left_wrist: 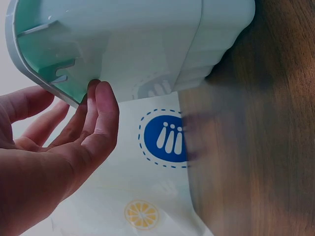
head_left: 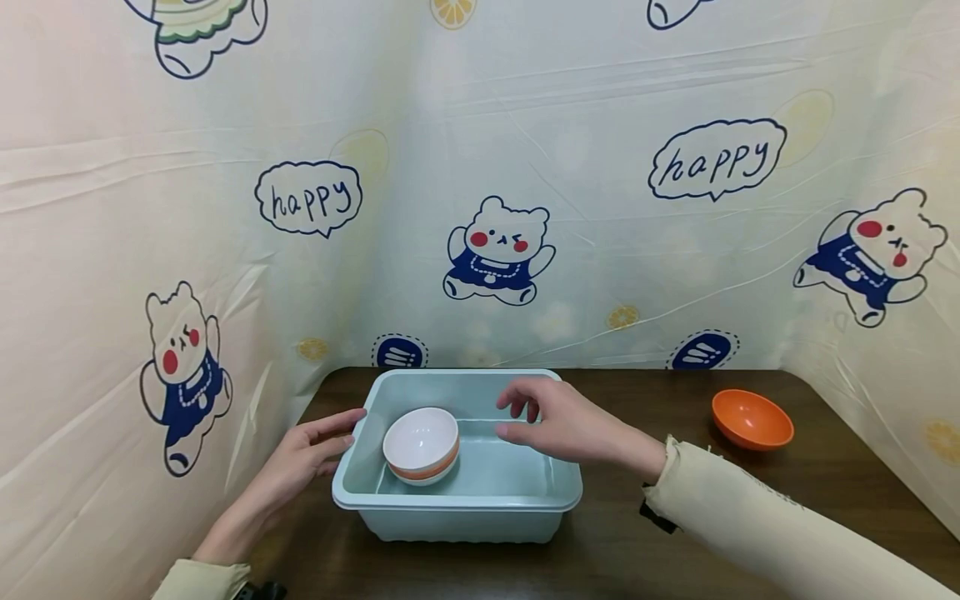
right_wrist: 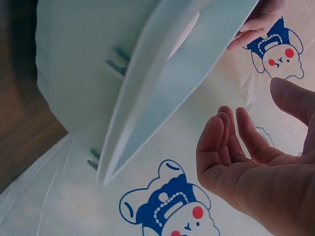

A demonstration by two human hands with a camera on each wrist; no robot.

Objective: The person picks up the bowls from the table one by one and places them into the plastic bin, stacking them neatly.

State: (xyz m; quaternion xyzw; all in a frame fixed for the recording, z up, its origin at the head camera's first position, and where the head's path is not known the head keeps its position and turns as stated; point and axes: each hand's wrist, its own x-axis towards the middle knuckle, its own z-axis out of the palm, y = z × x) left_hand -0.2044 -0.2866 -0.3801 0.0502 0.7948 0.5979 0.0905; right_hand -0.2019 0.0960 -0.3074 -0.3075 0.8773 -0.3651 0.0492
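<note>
A pale blue-green plastic basin [head_left: 495, 502] stands on the table. Inside it, toward the left, a white bowl [head_left: 422, 439] sits slightly tilted, with an orange band and a white base under its rim; whether this is one bowl or a nested stack I cannot tell. My left hand [head_left: 309, 457] is at the basin's left side, its loosely bent fingers [left_wrist: 106, 105] touching the outer rim. Over the basin's right half hovers my right hand [head_left: 558, 421], fingers loosely curved and nothing between them. The right wrist view shows that hand apart from the basin wall [right_wrist: 83, 64].
An orange bowl [head_left: 752, 419] rests on the dark wooden table [head_left: 637, 533] to the right of the basin. Printed cloth [head_left: 600, 250] with bears and lettering hangs behind the table and along both sides.
</note>
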